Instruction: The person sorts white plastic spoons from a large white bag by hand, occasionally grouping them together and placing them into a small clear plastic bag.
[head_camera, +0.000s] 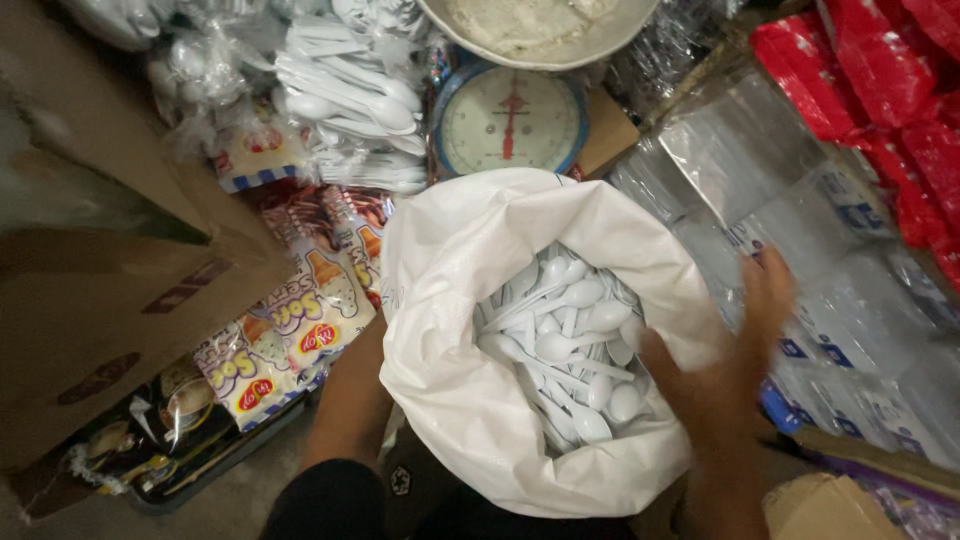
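the big white sack (470, 400) sits between the person's arms, its mouth rolled open and full of white plastic spoons (565, 345). the right hand (735, 345) is at the sack's right rim, fingers spread and blurred — it looks loose rather than clenched, but i cannot tell whether it grips the rim or only brushes it. the left hand is hidden behind the sack's left side (only the forearm (350, 410) shows), so its state cannot be told.

the risk, as i judge it: the sack is soft and stands on nothing firm, so if the rim sags on the right, spoons could slide out toward the clear plastic packs (800, 230) beside it. a quick grab into the heap could also flick loose spoons over the edge. the weighing scale (510, 120) stands just beyond the sack's mouth — a careless lift could knock its pan (540, 35). snack packets (300, 320) crowd the left.
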